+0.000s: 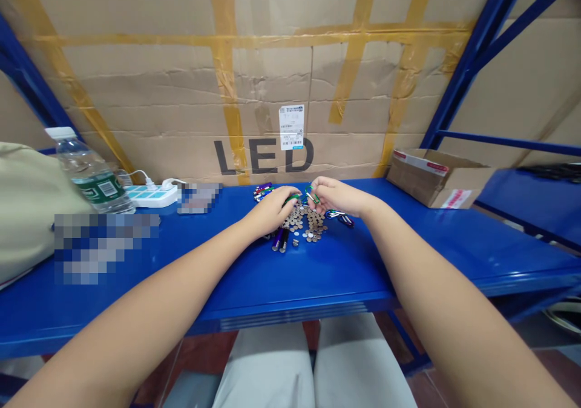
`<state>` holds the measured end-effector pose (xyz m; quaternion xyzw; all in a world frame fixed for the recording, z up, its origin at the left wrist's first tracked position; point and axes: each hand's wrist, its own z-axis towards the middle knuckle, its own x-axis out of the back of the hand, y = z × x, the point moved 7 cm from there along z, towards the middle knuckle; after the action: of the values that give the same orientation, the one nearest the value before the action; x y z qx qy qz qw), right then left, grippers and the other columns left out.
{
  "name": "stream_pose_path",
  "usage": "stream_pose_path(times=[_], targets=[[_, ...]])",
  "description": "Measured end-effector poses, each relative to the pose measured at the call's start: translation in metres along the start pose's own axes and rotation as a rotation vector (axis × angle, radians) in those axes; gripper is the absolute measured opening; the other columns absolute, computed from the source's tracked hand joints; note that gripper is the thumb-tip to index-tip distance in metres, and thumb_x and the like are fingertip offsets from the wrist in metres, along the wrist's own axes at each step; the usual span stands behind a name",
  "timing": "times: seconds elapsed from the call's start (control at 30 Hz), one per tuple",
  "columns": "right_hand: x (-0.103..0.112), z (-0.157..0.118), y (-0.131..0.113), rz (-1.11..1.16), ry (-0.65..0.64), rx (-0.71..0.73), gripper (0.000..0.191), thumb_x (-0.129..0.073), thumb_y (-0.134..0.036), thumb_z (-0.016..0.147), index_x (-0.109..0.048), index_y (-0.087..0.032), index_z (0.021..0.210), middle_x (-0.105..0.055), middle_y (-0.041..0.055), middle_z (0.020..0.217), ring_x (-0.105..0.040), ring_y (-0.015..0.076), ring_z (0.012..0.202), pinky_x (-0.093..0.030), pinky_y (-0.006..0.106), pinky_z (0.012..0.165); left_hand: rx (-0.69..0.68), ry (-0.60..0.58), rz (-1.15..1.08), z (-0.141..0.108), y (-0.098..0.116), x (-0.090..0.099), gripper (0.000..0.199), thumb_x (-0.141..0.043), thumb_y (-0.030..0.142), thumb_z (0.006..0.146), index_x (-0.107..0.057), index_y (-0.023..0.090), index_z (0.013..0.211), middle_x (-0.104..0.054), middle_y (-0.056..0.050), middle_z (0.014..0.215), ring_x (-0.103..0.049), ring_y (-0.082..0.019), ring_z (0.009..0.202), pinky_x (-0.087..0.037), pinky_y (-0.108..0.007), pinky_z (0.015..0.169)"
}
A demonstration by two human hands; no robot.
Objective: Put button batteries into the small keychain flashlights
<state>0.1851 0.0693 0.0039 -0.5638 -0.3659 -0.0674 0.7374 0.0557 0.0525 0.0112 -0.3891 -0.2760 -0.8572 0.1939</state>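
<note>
On the blue table, my left hand is closed around a small green tube-like piece, mostly covered by the fingers. Facing it, my right hand pinches a green carabiner clip with a silvery part on it. Beneath and between both hands lies a spread of small round silver discs, like button cells. Two small tubes, one purple and one black, lie just below my left hand. More coloured tubes are bunched beyond it. Several carabiner clips rest under my right wrist.
A water bottle, a white power strip and a pale bag stand at the left. An open cardboard box sits at the right rear. Behind the table rises a large taped carton, between blue metal posts.
</note>
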Motion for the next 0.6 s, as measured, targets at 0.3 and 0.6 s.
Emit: stream_pose_path(times=[0.3,0.6], targets=[[-0.012,0.003,-0.014,-0.193,0.049,0.077,0.016,-0.03,-0.031,0.096,-0.042,-0.02,0.095,-0.062,0.0019,0.077,-0.055,0.0102,0.058,-0.045,0.022,0.056,0.224,0.076,-0.052,0.003,-0.008,0.007,0.023,-0.048,0.035,0.089,-0.06,0.017,0.082,-0.066,-0.003,0.082,-0.06,-0.018,0.079,-0.045,-0.029,0.071],[-0.021,-0.003,-0.037,-0.771,0.163,0.125,0.025,-0.039,-0.032,0.093,-0.054,-0.013,0.101,-0.066,0.0169,0.096,-0.062,0.026,0.083,-0.04,0.032,0.068,0.348,0.115,-0.075,0.005,-0.028,0.006,0.03,-0.043,0.038,0.089,-0.052,0.017,0.07,-0.059,0.0,0.067,-0.054,-0.016,0.067,-0.038,-0.026,0.059]])
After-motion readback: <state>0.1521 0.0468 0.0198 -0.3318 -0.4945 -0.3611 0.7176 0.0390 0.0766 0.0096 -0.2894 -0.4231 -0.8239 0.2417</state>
